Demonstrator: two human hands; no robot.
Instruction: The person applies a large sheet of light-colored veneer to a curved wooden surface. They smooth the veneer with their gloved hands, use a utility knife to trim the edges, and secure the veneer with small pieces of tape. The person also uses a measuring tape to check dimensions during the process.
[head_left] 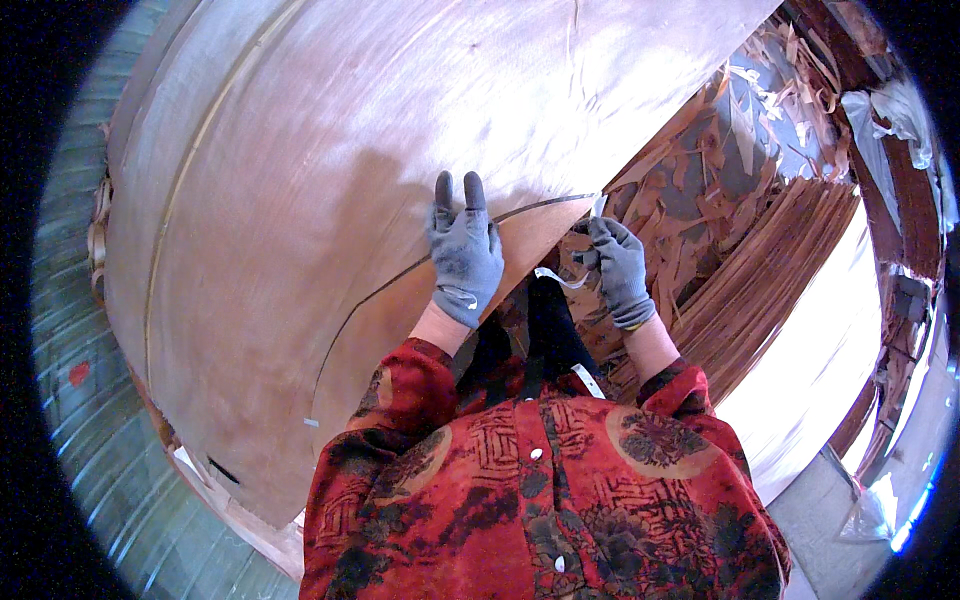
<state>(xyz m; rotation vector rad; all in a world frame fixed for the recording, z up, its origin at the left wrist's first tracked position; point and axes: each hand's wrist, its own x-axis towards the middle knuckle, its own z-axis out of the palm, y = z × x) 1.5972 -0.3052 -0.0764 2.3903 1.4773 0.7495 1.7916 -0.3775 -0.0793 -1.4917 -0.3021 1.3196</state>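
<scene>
A large, pale reddish-brown wood veneer sheet (290, 230) lies before me, with a long dark curved split or overlap edge (395, 275) running across its near part. My left hand (467, 258), in a grey glove, rests on the sheet beside that line, two fingers stretched forward. At the sheet's right edge, where the line ends, my gloved right hand (622, 270) has its fingers closed on a narrow strip of white tape (562, 277). The tape curls down to the left of that hand, and a white bit shows above its fingertips.
Torn veneer scraps (700, 190) litter the floor on the right. Beside them lies a stack of brown veneer strips (770, 275), next to a brightly lit pale sheet (820, 350). A small pale tape piece (311, 422) sits on the near left of the veneer. Ribbed greenish flooring (100, 440) borders the left.
</scene>
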